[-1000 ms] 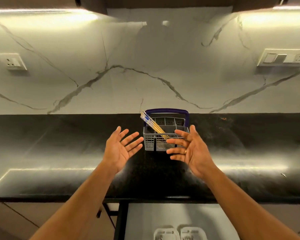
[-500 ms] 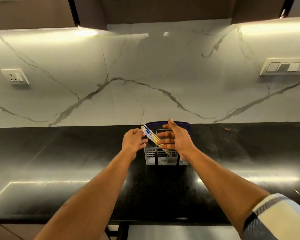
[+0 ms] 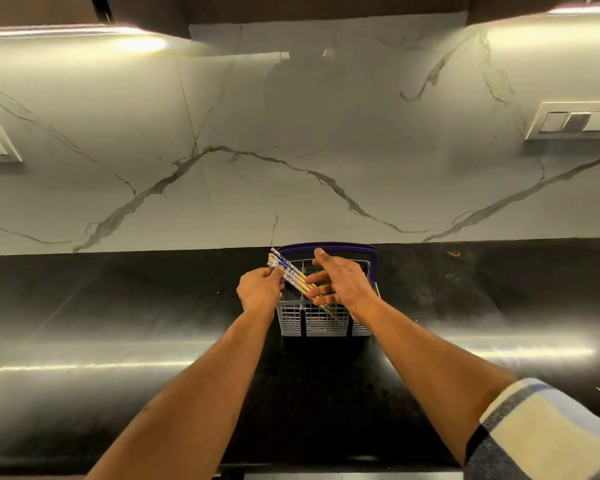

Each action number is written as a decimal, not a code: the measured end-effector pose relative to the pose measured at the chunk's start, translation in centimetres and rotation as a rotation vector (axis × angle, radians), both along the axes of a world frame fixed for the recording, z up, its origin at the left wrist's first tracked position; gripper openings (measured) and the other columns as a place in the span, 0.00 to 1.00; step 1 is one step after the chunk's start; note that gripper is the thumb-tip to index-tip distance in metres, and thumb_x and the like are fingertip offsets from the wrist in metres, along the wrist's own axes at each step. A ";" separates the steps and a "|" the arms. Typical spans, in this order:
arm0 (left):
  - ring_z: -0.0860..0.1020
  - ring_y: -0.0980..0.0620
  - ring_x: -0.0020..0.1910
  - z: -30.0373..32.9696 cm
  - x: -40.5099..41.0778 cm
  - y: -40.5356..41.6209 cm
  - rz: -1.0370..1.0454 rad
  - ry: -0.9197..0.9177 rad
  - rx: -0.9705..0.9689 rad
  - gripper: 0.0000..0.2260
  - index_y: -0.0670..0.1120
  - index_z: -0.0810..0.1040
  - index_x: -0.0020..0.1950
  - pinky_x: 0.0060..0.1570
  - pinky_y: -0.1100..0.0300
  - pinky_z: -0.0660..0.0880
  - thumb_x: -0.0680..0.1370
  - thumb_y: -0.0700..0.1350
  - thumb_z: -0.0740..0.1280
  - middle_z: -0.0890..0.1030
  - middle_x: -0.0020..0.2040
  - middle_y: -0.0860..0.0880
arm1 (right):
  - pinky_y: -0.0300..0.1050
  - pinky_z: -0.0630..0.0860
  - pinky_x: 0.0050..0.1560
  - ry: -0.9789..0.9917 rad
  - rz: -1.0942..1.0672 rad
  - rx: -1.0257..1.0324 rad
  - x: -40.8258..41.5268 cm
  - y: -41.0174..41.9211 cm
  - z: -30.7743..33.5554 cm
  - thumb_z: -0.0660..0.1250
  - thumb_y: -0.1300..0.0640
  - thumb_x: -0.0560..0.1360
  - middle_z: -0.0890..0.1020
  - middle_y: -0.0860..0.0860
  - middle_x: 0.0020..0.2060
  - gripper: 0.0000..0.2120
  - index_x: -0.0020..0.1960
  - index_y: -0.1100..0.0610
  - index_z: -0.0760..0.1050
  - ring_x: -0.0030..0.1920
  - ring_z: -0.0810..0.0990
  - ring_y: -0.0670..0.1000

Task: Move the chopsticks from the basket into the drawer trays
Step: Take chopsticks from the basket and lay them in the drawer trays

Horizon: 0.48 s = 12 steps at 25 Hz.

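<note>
Basket: grey cutlery basket on black bench.
Left grip: pinching chopsticks leaning from basket.
Right grip: fingers spread above basket.

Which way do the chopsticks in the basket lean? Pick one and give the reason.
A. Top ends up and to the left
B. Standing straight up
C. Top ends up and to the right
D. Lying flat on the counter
A: the chopsticks slant from low in the basket to blue-patterned tops at upper left, beside the left hand.
</note>
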State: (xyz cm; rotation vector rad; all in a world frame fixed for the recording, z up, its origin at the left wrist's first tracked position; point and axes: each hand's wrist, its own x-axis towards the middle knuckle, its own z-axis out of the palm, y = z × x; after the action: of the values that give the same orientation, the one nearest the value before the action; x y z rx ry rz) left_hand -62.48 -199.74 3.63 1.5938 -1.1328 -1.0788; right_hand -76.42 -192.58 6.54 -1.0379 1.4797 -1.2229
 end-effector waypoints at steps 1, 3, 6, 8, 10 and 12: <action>0.85 0.52 0.41 -0.1 0.0 -0.1 0.005 0.026 0.005 0.11 0.52 0.78 0.35 0.45 0.53 0.84 0.78 0.46 0.71 0.85 0.38 0.49 | 0.55 0.84 0.51 -0.005 0.001 0.005 0.0 -0.1 -0.2 0.61 0.39 0.79 0.86 0.58 0.48 0.19 0.58 0.54 0.77 0.44 0.87 0.58; 0.85 0.53 0.41 0.0 0.0 -0.2 0.004 0.071 0.011 0.10 0.52 0.79 0.36 0.46 0.53 0.84 0.78 0.45 0.71 0.85 0.39 0.49 | 0.53 0.84 0.49 -0.003 0.006 0.017 -0.1 -0.2 -0.4 0.62 0.40 0.79 0.86 0.58 0.48 0.18 0.56 0.53 0.77 0.43 0.87 0.58; 0.85 0.53 0.42 0.2 0.1 -0.1 0.001 0.099 0.007 0.10 0.51 0.78 0.37 0.47 0.53 0.84 0.78 0.45 0.70 0.85 0.40 0.49 | 0.52 0.84 0.49 0.014 0.007 0.023 0.0 -0.2 -0.5 0.62 0.40 0.79 0.86 0.58 0.48 0.17 0.55 0.53 0.77 0.46 0.87 0.60; 0.85 0.53 0.42 0.4 0.2 -0.1 -0.012 0.084 -0.005 0.10 0.51 0.78 0.37 0.47 0.52 0.84 0.79 0.45 0.70 0.84 0.39 0.49 | 0.51 0.84 0.48 0.027 0.009 0.019 0.0 -0.1 -0.4 0.62 0.41 0.80 0.86 0.58 0.48 0.15 0.53 0.52 0.77 0.44 0.87 0.58; 0.86 0.51 0.43 0.6 0.4 -0.1 -0.024 0.053 -0.026 0.11 0.52 0.78 0.36 0.47 0.50 0.84 0.79 0.45 0.69 0.84 0.38 0.50 | 0.52 0.84 0.49 0.033 0.013 0.015 0.1 0.0 -0.2 0.62 0.42 0.80 0.85 0.58 0.48 0.13 0.50 0.50 0.77 0.41 0.86 0.56; 0.86 0.49 0.43 0.9 0.7 -0.2 -0.036 0.041 -0.053 0.11 0.51 0.79 0.37 0.47 0.49 0.84 0.79 0.45 0.69 0.85 0.38 0.49 | 0.54 0.84 0.50 0.034 0.005 0.019 0.1 0.1 0.0 0.63 0.44 0.80 0.85 0.57 0.48 0.10 0.51 0.51 0.77 0.40 0.86 0.55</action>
State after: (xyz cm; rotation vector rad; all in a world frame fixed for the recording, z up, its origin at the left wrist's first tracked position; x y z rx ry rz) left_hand -61.79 -199.90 4.51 1.5081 -1.1574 -1.0915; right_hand -76.35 -192.47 6.56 -1.0541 1.5111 -1.1905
